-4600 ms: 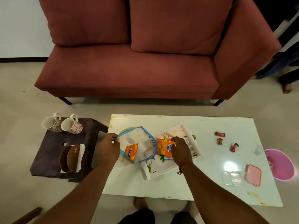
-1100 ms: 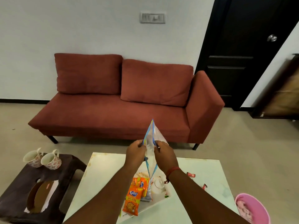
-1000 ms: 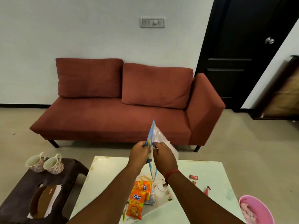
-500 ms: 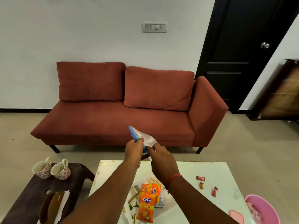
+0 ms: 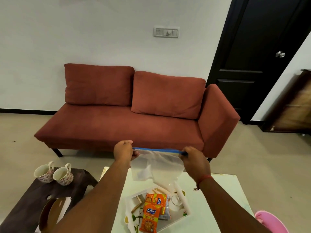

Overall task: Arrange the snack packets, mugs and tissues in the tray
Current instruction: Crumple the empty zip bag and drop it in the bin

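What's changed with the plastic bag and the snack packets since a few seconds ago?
The zip bag, emptied, now hangs stretched flat between the left hand and right hand, above the tray. Both snack packets now lie there. The mugs stayed on the dark stool.

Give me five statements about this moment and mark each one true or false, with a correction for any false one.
1. Both hands hold the clear zip bag by its blue strip, left hand at one end, right hand at the other. True.
2. The zip bag is full of snack packets. False: it looks empty.
3. Orange snack packets lie in the white tray. True.
4. The two mugs stand in the tray. False: they stand on the dark side table.
5. The tray sits on the sofa. False: it sits on the white table.
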